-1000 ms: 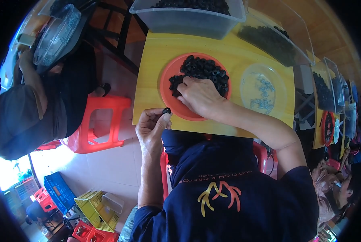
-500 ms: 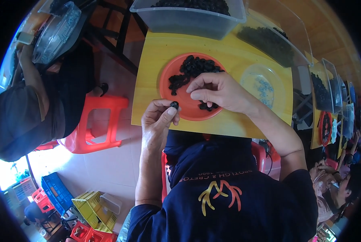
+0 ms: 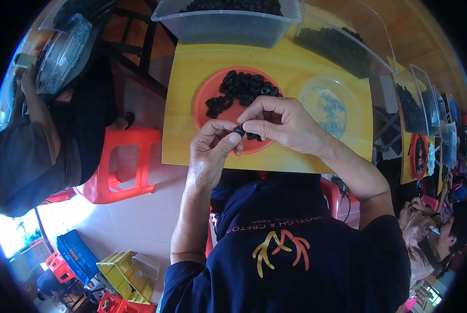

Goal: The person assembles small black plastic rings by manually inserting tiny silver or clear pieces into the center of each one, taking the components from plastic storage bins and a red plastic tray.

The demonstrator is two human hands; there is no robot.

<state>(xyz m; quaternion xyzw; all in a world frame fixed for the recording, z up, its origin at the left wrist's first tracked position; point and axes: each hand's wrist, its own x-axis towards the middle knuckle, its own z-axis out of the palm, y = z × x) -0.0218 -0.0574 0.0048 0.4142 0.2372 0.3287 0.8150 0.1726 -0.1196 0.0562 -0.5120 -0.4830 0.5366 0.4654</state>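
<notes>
My left hand (image 3: pixel 212 148) pinches a small black ring-shaped part (image 3: pixel 238 130) between thumb and forefinger, over the near edge of an orange plate (image 3: pixel 205 107). From the right, my right hand (image 3: pixel 283 122) meets it, its thumb and forefinger pressed together at the same part. Whether a tiny piece sits in the right fingertips cannot be made out. A heap of similar black parts (image 3: pixel 249 86) covers the far half of the plate, and a few more show under my right hand. Beside the plate, a clear round dish (image 3: pixel 309 99) holds many tiny shiny pieces (image 3: pixel 330 112).
At the yellow table's (image 3: pixel 184 68) far side stand a translucent tub (image 3: pixel 228 31) of black parts and a clear bin (image 3: pixel 343 49) with more. A red stool (image 3: pixel 124 167) and a seated person (image 3: pixel 30 156) are at the left. Other workers and bins line the right.
My right hand has come down and left from above the plate to the black part. My left hand has shifted slightly right, bringing the part toward it.
</notes>
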